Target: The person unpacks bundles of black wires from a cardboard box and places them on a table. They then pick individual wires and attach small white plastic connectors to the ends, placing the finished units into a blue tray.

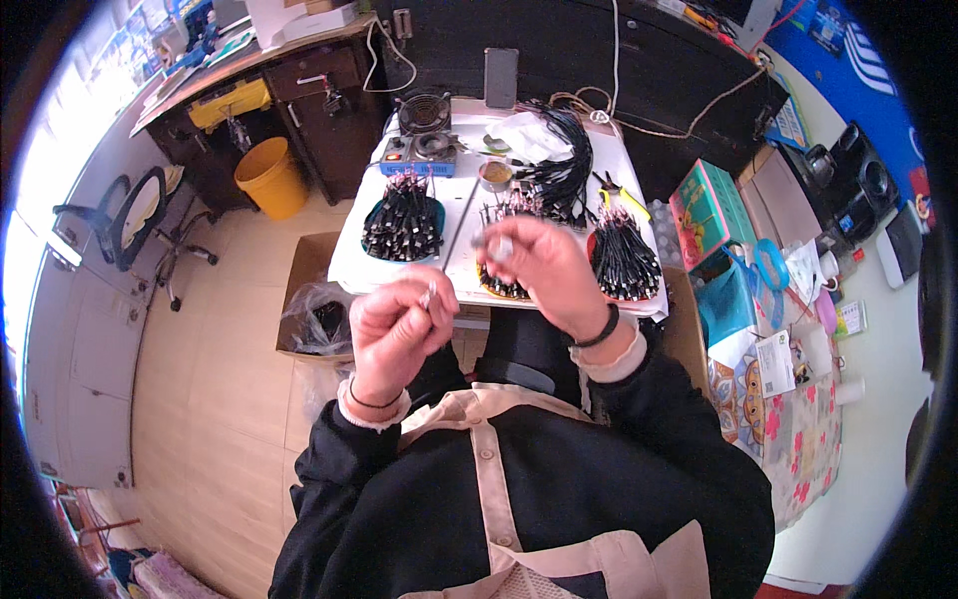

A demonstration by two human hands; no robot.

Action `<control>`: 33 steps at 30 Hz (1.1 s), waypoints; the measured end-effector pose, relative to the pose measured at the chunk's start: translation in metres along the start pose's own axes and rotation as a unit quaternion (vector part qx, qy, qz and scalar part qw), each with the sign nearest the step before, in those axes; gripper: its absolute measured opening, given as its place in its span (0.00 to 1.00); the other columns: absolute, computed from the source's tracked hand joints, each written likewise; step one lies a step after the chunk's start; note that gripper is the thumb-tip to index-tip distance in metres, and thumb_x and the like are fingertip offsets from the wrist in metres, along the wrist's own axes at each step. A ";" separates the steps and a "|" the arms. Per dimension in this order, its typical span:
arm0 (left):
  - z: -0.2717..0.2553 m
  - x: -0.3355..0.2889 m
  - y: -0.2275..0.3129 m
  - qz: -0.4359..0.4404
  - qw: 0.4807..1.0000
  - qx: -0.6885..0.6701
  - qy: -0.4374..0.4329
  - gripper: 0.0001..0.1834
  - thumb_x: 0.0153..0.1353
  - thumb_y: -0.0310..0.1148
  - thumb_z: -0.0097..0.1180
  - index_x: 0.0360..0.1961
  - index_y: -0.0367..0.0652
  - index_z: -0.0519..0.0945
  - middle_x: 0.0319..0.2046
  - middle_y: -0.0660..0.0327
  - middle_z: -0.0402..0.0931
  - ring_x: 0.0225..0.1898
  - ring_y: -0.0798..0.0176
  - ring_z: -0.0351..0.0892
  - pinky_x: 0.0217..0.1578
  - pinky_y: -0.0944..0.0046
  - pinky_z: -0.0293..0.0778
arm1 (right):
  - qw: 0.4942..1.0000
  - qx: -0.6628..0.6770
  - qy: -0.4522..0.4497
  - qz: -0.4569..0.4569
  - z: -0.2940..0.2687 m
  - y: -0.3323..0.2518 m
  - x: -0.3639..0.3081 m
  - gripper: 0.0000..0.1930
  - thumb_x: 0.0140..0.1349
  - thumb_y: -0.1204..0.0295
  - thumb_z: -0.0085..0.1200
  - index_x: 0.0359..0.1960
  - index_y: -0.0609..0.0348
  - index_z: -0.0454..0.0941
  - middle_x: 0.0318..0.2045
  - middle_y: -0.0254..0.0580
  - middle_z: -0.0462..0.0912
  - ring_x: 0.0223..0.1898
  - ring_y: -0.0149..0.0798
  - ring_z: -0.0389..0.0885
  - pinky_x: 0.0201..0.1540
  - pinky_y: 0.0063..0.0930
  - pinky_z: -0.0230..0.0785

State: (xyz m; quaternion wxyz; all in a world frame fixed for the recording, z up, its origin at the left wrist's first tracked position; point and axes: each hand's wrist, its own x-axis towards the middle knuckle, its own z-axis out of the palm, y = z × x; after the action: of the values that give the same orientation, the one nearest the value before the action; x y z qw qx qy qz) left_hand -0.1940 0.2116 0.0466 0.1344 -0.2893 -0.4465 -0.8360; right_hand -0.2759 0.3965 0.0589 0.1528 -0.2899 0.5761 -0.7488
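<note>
Above the near edge of the white table (pixel 349 262), my left hand (pixel 394 334) is closed in a pinch. A small pale bit shows at its fingertips, too small to name. My right hand (pixel 549 275) is raised a little higher and to the right, fingers curled together and slightly blurred; what they hold, if anything, is hidden. Behind it, a heap of short black cables (pixel 504 285) is partly covered. Similar heaps of black cables with metal plug ends lie to the left (pixel 401 222) and right (pixel 624 258). The two hands are apart.
At the table's back stand a blue soldering station (pixel 419 165), a small fan (pixel 424 112), a round tin (pixel 495 176), long black cables (pixel 564 165) and an upright phone (pixel 501 78). Yellow-handled pliers (pixel 621 195) lie right. A cardboard box (pixel 309 265) stands left, a green-pink box (pixel 711 215) right.
</note>
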 end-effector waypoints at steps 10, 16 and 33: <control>0.002 -0.012 -0.027 -0.144 0.985 0.013 0.090 0.10 0.68 0.28 0.46 0.37 0.32 0.77 0.39 0.55 0.76 0.28 0.67 0.77 0.25 0.74 0.68 | 0.996 -0.035 0.072 -0.046 0.003 -0.009 -0.009 0.06 0.62 0.77 0.57 0.38 0.66 0.76 0.33 0.34 0.81 0.35 0.22 0.77 0.37 0.15 0.68; 0.011 0.005 -0.041 -0.055 0.965 0.166 0.194 0.08 0.66 0.22 0.48 0.43 0.33 0.77 0.38 0.58 0.77 0.38 0.65 0.81 0.42 0.67 0.77 | 0.989 -0.086 0.094 -0.073 0.001 -0.002 -0.017 0.04 0.61 0.81 0.56 0.36 0.68 0.77 0.33 0.36 0.80 0.35 0.23 0.77 0.39 0.16 0.70; 0.028 0.003 -0.042 -0.218 0.961 0.050 0.162 0.08 0.67 0.26 0.48 0.39 0.32 0.78 0.25 0.58 0.79 0.18 0.74 0.72 0.22 0.76 0.69 | 0.997 0.055 0.047 0.002 0.005 0.007 -0.027 0.06 0.61 0.79 0.57 0.37 0.65 0.73 0.28 0.34 0.79 0.28 0.23 0.76 0.32 0.17 0.71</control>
State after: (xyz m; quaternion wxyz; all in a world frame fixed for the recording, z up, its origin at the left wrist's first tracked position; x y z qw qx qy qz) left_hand -0.2067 0.2583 0.0320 0.0339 -0.0390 -0.5126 -0.8571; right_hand -0.2530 0.4058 0.0457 0.1424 -0.2444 0.5407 -0.7922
